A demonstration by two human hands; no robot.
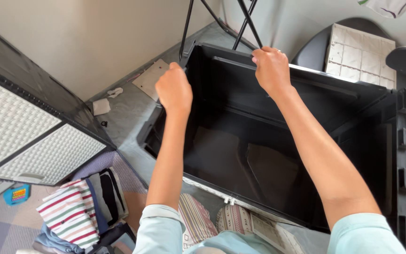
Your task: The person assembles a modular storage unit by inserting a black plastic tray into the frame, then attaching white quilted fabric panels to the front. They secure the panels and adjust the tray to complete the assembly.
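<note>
Black plastic forms the big open box, which is stood on the grey floor in front of the person. Its far rim is held by both hands: the left hand is closed in a grip on the left corner, the right hand clamped on the rim's top edge. Folded striped clothes are piled at lower left, near a white woven panel.
</note>
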